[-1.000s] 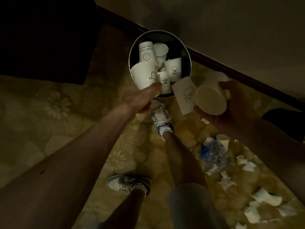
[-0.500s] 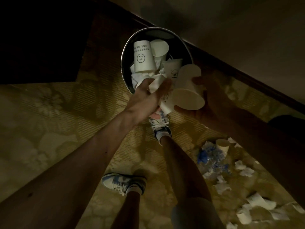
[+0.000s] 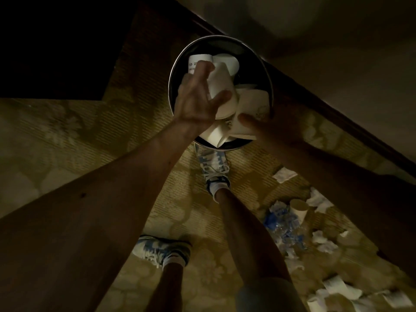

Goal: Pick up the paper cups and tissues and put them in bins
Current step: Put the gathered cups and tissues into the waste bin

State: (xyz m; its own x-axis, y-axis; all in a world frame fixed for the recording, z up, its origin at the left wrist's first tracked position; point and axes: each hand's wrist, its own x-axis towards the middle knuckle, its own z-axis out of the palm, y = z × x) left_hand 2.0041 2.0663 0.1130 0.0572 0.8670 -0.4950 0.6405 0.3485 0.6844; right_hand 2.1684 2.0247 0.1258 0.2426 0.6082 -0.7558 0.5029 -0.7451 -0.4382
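A round, metal-rimmed bin [image 3: 216, 37] stands on the patterned carpet against the wall, with white paper cups [image 3: 231, 61] inside. My left hand [image 3: 194, 102] is over its mouth and holds a white paper cup [image 3: 221, 81] between thumb and fingers. My right hand [image 3: 272, 123] is in shadow at the bin's right rim. Its thumb lies on a printed paper cup [image 3: 252, 104] that it grips. More white paper [image 3: 216, 136] shows under both hands; whether it is cup or tissue is unclear.
Litter lies on the carpet to the right: an upright cup [image 3: 299, 208], tissues [image 3: 284, 174], crumpled blue-white plastic [image 3: 281, 224] and flattened cups [image 3: 337, 287]. My sneakers [image 3: 213, 167] stand just before the bin. Dark furniture [image 3: 56, 41] fills the upper left.
Both hands have moved forward from in front of the bin to over its mouth, carrying their cups with them. The view has closed in on the bin.
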